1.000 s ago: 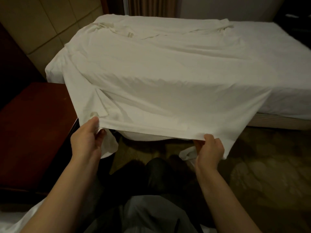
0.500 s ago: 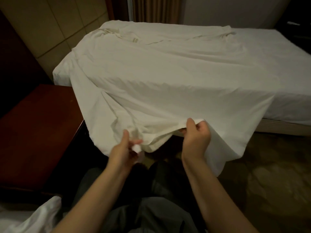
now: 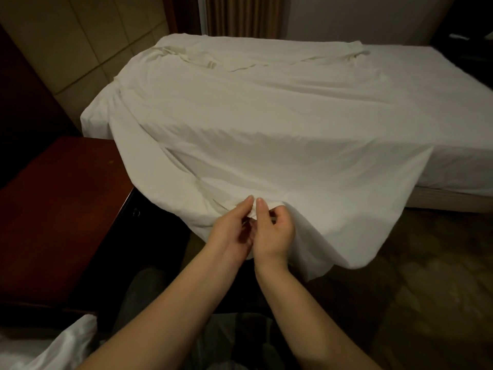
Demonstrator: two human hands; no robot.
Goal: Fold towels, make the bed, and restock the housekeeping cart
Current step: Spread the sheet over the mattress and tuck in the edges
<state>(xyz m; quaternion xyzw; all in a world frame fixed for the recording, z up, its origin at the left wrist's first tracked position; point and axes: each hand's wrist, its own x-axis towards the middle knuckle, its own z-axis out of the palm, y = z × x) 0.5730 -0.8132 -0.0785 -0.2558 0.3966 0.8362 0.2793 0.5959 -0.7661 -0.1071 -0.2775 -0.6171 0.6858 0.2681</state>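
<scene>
A large white sheet (image 3: pixel 266 134) lies spread over the bed (image 3: pixel 458 166) and hangs off its near corner toward me. My left hand (image 3: pixel 229 231) and my right hand (image 3: pixel 274 231) meet side by side at the sheet's near edge, both pinching the gathered hem between thumb and fingers. The cloth sags in loose folds on either side of my hands. The far end of the sheet is rumpled near the head of the bed.
A dark red wooden cabinet (image 3: pixel 53 217) stands at the left, close to the bed's corner. Patterned carpet (image 3: pixel 426 289) covers the floor at right. More white cloth (image 3: pixel 61 345) shows at the bottom left. Tiled wall and a curtain stand behind the bed.
My hands, spread wide along the sheet's edge a second ago, have come together at the middle, gathering the hem so the edge droops on both sides.
</scene>
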